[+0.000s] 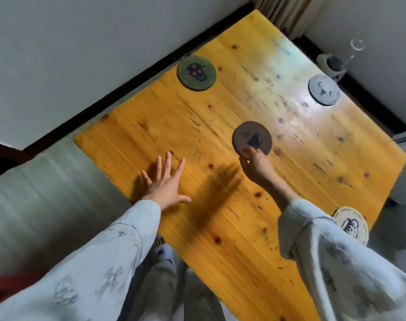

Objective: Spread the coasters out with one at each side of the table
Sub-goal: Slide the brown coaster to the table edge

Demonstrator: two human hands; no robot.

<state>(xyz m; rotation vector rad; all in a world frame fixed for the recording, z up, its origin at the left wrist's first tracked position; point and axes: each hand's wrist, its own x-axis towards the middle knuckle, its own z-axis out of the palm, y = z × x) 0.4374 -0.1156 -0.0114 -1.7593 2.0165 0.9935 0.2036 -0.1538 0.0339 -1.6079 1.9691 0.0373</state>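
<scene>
A yellow wooden table (220, 181) fills the view. A brown coaster (253, 136) with a cup print lies near its middle, and my right hand (256, 164) pinches its near edge. My left hand (166, 184) rests flat on the table with fingers spread, holding nothing. A green coaster (196, 72) sits by the far left edge. A grey coaster (323, 89) lies near the far right edge. A cream coaster (351, 224) with a mug print lies by the near right edge, partly hidden behind my right sleeve.
A glass bottle (341, 59) stands on the floor beyond the table's far right corner. White walls run close along the left and back. A curtain (283, 10) hangs at the top. My legs and feet (161, 251) are at the table's near edge.
</scene>
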